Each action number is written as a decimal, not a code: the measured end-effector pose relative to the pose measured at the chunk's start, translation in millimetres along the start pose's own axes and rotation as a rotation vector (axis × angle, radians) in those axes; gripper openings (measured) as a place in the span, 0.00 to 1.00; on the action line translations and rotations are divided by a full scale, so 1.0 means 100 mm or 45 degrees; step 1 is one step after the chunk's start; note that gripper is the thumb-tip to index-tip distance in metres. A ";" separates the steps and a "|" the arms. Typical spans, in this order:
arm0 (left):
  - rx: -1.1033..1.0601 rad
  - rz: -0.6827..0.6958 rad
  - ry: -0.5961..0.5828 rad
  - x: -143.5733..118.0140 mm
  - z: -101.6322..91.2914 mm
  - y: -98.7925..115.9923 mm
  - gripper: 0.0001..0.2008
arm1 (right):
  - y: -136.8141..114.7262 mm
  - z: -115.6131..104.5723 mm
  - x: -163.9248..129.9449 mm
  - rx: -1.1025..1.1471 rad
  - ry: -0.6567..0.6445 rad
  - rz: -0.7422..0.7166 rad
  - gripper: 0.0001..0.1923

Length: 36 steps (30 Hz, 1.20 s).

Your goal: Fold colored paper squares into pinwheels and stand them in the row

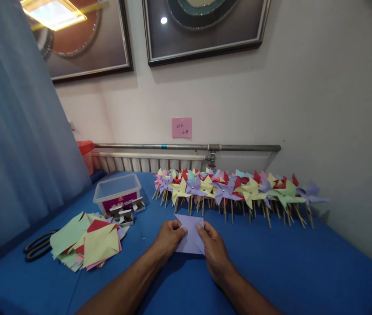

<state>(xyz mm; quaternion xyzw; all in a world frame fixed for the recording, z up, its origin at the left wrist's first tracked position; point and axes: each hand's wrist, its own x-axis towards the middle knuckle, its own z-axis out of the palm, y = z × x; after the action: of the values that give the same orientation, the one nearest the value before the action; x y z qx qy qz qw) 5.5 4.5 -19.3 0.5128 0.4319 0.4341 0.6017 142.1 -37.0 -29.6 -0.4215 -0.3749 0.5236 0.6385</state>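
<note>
Between my hands is a square of purple paper, with slits running in from its corners. My left hand pinches its left edge, thumb on top and fingers curled beneath. On the opposite edge, my right hand grips the paper with the thumb laid on its face. Both hands are just above the blue table cover. To the left lies a loose pile of coloured paper squares, with a yellow one uppermost. The black scissor handles stick out beside that pile.
Many finished paper pinwheels on wooden sticks stand in rows at the back. A clear plastic tub and small open boxes sit at the back left. A blue curtain hangs at the left; a metal pipe runs along the wall.
</note>
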 end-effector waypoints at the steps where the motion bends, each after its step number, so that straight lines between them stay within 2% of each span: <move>1: 0.002 0.001 0.002 0.00 0.00 0.00 0.17 | -0.03 0.01 -0.01 0.031 0.006 0.021 0.23; 7: 0.072 -0.009 0.021 -0.02 0.01 0.03 0.14 | -0.18 0.06 -0.07 0.077 -0.060 0.116 0.25; 13: 0.156 -0.001 0.033 -0.02 0.02 0.03 0.11 | -0.12 0.03 -0.03 0.164 -0.064 0.184 0.24; 17: 0.176 -0.009 0.021 -0.01 0.03 0.02 0.13 | -0.09 0.03 -0.01 0.131 0.007 0.161 0.26; 25: 0.280 0.058 0.051 -0.03 0.03 0.02 0.13 | -0.22 0.01 -0.03 0.066 -0.058 0.160 0.22; 36: 0.170 -0.017 -0.031 0.00 0.00 0.00 0.16 | -0.05 -0.06 0.07 -0.155 -0.046 0.069 0.21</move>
<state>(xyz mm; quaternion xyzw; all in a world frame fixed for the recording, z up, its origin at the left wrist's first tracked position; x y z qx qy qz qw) 5.0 4.3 -19.4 0.5542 0.4559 0.3942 0.5742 150.2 -31.9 -26.3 -0.4601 -0.4059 0.5244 0.5904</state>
